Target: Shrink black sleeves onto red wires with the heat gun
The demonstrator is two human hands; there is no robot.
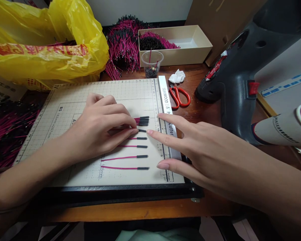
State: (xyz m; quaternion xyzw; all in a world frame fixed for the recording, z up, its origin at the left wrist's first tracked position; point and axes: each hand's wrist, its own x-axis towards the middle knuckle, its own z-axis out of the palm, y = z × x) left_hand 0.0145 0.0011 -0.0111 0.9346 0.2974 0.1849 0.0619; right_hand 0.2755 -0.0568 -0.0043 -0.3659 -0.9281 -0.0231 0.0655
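Note:
My left hand (102, 124) lies over the paper cutter's board (110, 90), thumb and fingers pinched on a pink wire whose black sleeve (141, 131) sticks out to the right. With its fingers spread, my right hand (190, 140) reaches in from the right; one fingertip is at the end of that sleeve and another at the cutter's white rail (168, 113). Above the pinched wire, several sleeved wires (142, 121) lie bunched, partly under my left fingers. Below it, separate pink wires with black sleeves (142, 156) lie in spaced rows.
Red-handled scissors (182, 97), crumpled tissue (177, 76) and a clear cup (152, 65) stand beyond the cutter. Behind are a cream box (177, 57) and a heap of pink wires (125, 43). A yellow bag (72, 63) is at left, a dark heat gun (230, 77) at right.

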